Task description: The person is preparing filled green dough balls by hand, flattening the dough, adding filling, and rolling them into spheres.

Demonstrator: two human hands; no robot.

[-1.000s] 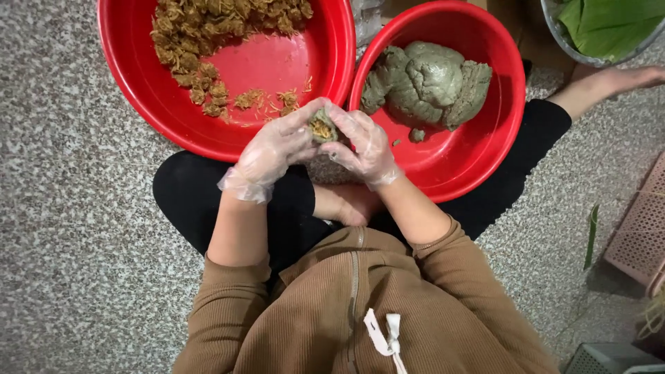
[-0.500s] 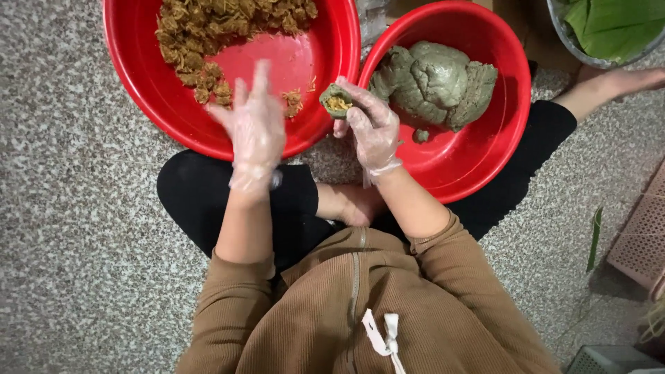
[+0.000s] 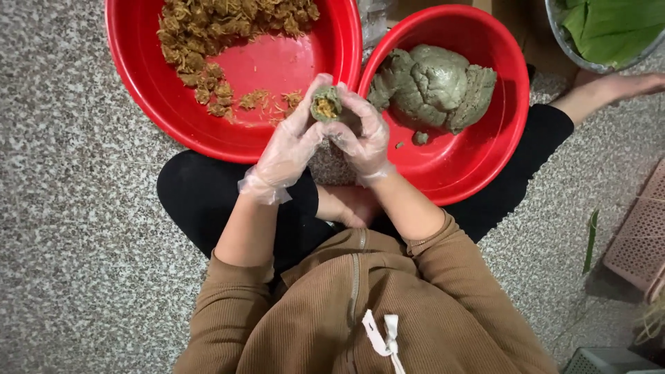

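Dough cup: a small grey-green cup of dough [image 3: 326, 104] with yellow-brown filling showing in its open mouth sat at the fingertips of both gloved hands, above the gap between the two red basins.
Left hand: the left hand [image 3: 289, 149] came up from 7 o'clock of the cup, its grip closed on the cup's left side, thumb and fingers against the wall.
Right hand: the right hand [image 3: 364, 138] lay at 4 o'clock of the cup, its grip clamped on the right side and underside.
Axis: the cup's mouth faced up toward the camera; both hands were equally near, touching it.
Filling basin: the red basin of brown filling [image 3: 138, 83] lay at 10 o'clock of the cup.
Dough basin: the lump of grey-green dough [image 3: 433, 86] in the second red basin [image 3: 499, 159] lay at 3 o'clock, near.
Change: half a second earlier the left hand was spread open over the filling basin and the right held the cup alone; now both hands closed on it.
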